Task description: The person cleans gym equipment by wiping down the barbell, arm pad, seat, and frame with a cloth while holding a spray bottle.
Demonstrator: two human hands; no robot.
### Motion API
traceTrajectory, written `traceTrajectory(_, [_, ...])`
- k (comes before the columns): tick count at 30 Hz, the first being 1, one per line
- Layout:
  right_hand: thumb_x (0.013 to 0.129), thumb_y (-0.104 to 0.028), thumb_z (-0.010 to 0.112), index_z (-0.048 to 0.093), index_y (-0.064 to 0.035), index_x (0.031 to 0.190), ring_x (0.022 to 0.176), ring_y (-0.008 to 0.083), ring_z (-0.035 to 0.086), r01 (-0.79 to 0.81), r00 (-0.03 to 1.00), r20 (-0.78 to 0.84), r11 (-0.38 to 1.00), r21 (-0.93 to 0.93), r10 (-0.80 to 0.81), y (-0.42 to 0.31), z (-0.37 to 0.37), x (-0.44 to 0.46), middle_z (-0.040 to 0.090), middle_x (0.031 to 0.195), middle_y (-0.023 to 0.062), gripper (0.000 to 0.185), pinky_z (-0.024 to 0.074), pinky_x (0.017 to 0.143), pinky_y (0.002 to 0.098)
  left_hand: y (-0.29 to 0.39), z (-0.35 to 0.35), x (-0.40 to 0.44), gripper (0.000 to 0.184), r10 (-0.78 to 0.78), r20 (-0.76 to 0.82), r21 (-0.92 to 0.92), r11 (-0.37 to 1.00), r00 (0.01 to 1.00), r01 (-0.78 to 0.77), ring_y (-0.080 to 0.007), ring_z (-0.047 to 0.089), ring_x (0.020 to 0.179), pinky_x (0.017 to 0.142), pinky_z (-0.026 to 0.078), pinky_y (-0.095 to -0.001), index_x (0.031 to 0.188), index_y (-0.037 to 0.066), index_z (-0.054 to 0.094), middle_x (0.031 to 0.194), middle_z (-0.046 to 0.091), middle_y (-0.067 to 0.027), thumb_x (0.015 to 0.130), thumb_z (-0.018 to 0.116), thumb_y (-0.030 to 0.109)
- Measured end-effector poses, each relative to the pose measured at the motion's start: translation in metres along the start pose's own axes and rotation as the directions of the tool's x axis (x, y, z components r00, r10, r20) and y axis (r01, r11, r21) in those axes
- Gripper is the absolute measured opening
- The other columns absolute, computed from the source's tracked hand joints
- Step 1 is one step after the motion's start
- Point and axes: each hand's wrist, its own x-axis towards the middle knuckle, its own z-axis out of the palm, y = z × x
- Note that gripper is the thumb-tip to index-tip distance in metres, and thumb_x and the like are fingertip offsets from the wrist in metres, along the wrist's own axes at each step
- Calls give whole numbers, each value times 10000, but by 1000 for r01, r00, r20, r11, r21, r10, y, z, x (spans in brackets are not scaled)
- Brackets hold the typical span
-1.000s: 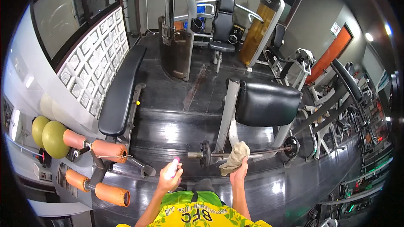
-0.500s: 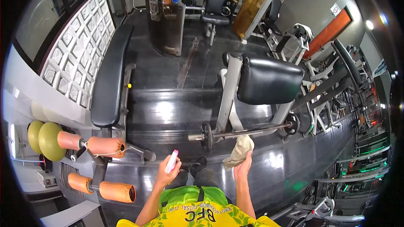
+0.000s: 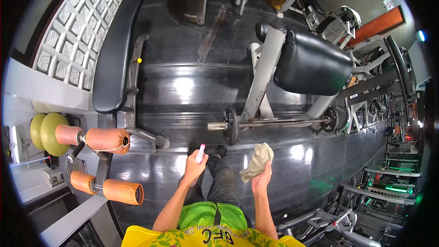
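My left hand (image 3: 194, 167) is closed round a small white bottle with a pink top (image 3: 200, 153), held upright in front of my legs. A crumpled beige cloth (image 3: 257, 161) is in my right hand (image 3: 262, 180), which grips its right edge from below. Beyond the cloth a barbell (image 3: 279, 122) with small black plates lies at the foot of a grey-framed machine with a black pad (image 3: 313, 64).
A long black bench (image 3: 116, 55) with orange foam rollers (image 3: 107, 140) stands at the left, near green exercise balls (image 3: 54, 134). Weight racks (image 3: 388, 185) are at the right. A metal-framed machine (image 3: 331, 224) stands close at my lower right.
The view has tilted down, showing more of my legs, and the bench and barbell sit higher in it. Both hands still hold the bottle and the cloth.
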Motion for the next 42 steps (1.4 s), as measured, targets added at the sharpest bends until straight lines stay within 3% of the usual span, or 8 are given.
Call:
traceTrajectory(8, [1021,-336,418,429,42,1346,1215,242,497,-38,997,-61,999,18,39,23,-6,19,504,1333,145,498,377,1038,368,-32,29,44,196,-119,23,122,986,993,116,-301,625,657,633,477,-403,832,32,619,704,637,-149,836,669,222])
traceTrajectory(11, [1021,-324,425,438,45,1340,1213,233,497,-24,998,-59,1000,-5,24,35,-14,28,518,1318,147,489,374,1038,357,-43,37,52,160,11,-6,157,988,1000,-9,-123,563,483,472,455,-307,834,42,591,597,572,-42,870,662,182])
traceTrajectory(13, [1016,-323,440,452,60,1323,1207,230,500,-23,999,-37,997,-68,20,36,-8,36,526,1306,153,491,373,1036,351,-31,36,53,217,-171,47,187,969,984,160,-350,668,777,700,506,-420,876,51,649,800,679,-169,826,673,261])
traceTrajectory(15, [1012,-322,455,467,76,1305,1201,227,503,-26,1000,-15,992,-124,24,50,-4,50,535,1294,159,494,372,1034,346,-26,35,54,192,-183,74,169,971,980,169,-320,673,752,687,510,-405,859,60,649,779,677,-152,827,680,246])
traceTrajectory(20, [952,-216,562,558,50,1226,1125,344,580,363,922,378,510,-780,-79,110,37,98,597,1176,272,382,437,949,375,-27,31,50,153,-81,54,147,986,995,72,-231,649,657,631,496,-351,866,62,636,716,655,-118,826,692,198])
traceTrajectory(28, [871,-44,538,613,-33,1150,1092,459,531,601,734,567,-31,-799,-374,226,108,153,528,1204,308,290,457,915,487,-42,3,35,118,32,89,99,994,996,-41,-71,511,526,515,421,-265,910,40,606,626,561,-4,861,676,121])
traceTrajectory(35, [875,-54,505,591,-78,1190,882,453,622,483,828,521,206,-851,207,219,71,107,578,1069,276,327,516,786,504,-53,-13,29,134,-137,63,25,990,989,136,-121,557,594,580,460,-300,904,31,632,643,601,-42,849,687,141])
traceTrajectory(42, [860,-82,555,612,-47,1151,948,423,599,656,755,652,62,-752,-72,182,117,152,603,1068,231,299,501,810,487,-43,-28,25,141,-229,78,-91,968,970,235,-72,522,530,511,420,-257,925,37,625,616,566,-7,861,688,146])
